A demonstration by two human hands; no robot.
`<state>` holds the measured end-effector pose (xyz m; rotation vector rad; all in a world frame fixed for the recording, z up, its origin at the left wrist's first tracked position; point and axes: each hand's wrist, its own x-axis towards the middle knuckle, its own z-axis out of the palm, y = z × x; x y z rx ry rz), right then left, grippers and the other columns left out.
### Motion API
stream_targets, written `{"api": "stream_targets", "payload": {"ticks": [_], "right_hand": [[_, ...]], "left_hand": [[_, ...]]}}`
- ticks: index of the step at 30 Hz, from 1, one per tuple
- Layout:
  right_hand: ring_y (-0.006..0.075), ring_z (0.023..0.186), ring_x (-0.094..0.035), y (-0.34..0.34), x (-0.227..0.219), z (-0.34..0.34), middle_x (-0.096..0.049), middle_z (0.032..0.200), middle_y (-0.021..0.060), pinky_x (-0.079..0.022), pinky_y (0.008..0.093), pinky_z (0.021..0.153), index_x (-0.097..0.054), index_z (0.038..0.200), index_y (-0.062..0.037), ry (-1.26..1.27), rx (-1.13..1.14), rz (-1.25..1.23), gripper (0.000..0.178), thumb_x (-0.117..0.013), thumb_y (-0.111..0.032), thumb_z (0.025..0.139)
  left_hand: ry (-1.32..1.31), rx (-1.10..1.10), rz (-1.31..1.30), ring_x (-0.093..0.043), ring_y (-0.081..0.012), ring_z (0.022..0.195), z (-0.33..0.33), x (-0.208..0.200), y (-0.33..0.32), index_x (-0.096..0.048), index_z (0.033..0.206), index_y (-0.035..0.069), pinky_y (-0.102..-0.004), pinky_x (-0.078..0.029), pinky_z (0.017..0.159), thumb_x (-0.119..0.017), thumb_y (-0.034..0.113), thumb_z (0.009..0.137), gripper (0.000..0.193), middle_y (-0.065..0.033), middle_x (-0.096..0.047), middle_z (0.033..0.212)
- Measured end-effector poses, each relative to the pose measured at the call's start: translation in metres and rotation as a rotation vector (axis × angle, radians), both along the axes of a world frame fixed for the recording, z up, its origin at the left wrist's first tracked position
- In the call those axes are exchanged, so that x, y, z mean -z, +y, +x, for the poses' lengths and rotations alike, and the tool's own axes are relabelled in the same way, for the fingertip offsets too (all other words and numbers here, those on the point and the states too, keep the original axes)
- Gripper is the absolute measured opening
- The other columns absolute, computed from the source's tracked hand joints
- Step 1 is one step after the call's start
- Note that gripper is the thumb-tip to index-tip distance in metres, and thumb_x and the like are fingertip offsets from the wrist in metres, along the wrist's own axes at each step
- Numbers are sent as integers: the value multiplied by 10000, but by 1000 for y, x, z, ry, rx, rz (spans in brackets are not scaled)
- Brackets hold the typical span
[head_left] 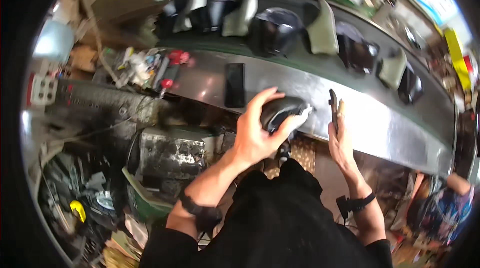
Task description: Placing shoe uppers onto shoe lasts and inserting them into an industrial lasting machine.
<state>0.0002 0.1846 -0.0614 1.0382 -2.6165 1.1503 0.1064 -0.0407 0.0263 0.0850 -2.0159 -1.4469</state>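
My left hand [251, 137] grips a glossy black rounded plastic shell [282, 110] from its left side, fingers over the top and thumb along the near edge. To the right, my right hand [342, 143] is upright with its fingers around a thin dark flat piece [334, 107], seen nearly edge-on. The two parts are apart, both held above the near edge of a shiny metal ledge [310, 82]. A black phone-like slab [235, 85] lies on the ledge, left of my left hand.
Beyond the ledge, a dark belt [210, 43] carries several black shells [278, 30] and pale green curved pieces [322, 28]. Red-handled tools [175, 59] and small clutter lie at the left. A machine [172, 153] stands lower left; another person [442, 205] is at the lower right.
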Motion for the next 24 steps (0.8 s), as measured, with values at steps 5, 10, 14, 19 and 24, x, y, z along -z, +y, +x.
{"api": "stream_targets", "payload": {"ticks": [5,10,14,19,24], "right_hand": [[494,1110,-519,-91,-15,-7,-496,1255,331,-424,506,914,-277,1443,18,-459,-283,232,639,-520,-81,860],[426,1063,-572,-255,24,5,-559,1166,282,-452,455,937,-314,1480,-90,-459,-611,145,798,-646,-132,756],[340,1059,-625,-356,55,29,-621,1118,283,-491,395,871,-318,1464,-11,-345,-641,236,823,-705,-154,751],[351,1292,-490,-280,2,55,-465,1425,236,-411,399,1059,-293,1495,-18,-1144,-637,-102,756,-687,-292,911],[354,1253,-528,-165,-53,90,-545,1370,197,-395,508,1084,-463,1398,-12,-2526,-308,-358,784,-551,-606,895]], "left_hand": [[-49,-297,451,-667,-176,902,100,-64,-41,-283,1426,13,-312,-541,836,-613,-58,864,655,-146,-665,1067],[-79,-473,423,-667,-137,899,166,-87,-60,-273,1442,24,-268,-533,795,-694,-40,845,733,-108,-675,1021],[-15,-622,403,-657,-121,875,199,-82,-63,-294,1433,20,-258,-524,773,-690,-34,851,706,-97,-675,1004],[207,-692,580,-633,-102,836,221,-90,-74,-364,1401,5,-244,-510,762,-682,-24,852,635,-74,-671,982],[287,-439,716,-629,-106,885,188,-85,-95,-503,1287,-17,-247,-503,818,-686,37,860,468,-79,-675,1000]]}}
